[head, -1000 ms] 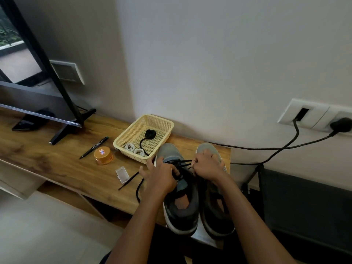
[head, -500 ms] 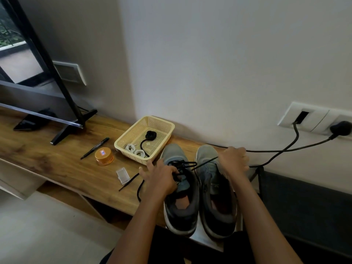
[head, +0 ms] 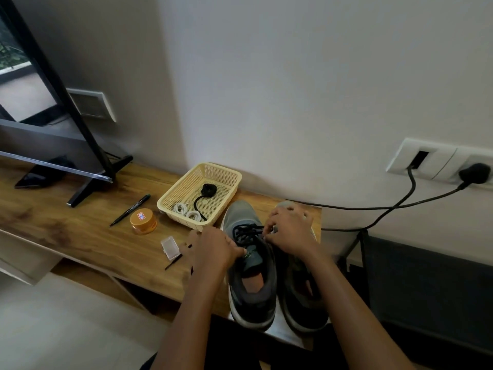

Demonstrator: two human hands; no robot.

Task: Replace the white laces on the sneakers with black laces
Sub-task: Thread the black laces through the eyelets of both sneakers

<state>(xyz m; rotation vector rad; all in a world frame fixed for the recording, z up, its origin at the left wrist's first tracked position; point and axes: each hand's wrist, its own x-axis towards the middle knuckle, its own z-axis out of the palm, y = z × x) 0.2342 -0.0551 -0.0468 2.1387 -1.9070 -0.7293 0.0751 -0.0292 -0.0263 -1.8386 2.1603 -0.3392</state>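
1. At the front right corner of the wooden counter (head: pixel 80 236): left sneaker (head: pixel 250 279) and right sneaker (head: pixel 301 303), grey and black, side by side and touching, heels hanging over the front edge, toes toward the wall.
2. Left hand (head: pixel 213 249) clenched around the left side of the left sneaker, thumb laid on the tongue; not possible to tell if a lace is also inside the fingers.
3. Right hand (head: pixel 289 231) over the front part of the right sneaker, fingertips pinching the black lace (head: pixel 246 232) at the right eyelet row of the left sneaker. Lace crossed several times over the tongue, close to the toe.
4. Left of the left hand, flat on the counter: a loose black lace end (head: pixel 173 261) and, just beside it, a small clear plastic box (head: pixel 170 245).
5. Further back, toward the middle: an orange jar (head: pixel 143 221), with a black pen (head: pixel 130 209) lying diagonally near it.
6. At the back edge, just beside the left sneaker's toe: a yellow basket (head: pixel 181 188) holding the white laces (head: pixel 186 210), coiled in its front corner, and a black coiled cord (head: pixel 209 188).
7. Farthest: at the back left, a black screen stand (head: pixel 88 188); on the wall beyond the right end, a white socket plate (head: pixel 437 162) with a black plug (head: pixel 476 173).
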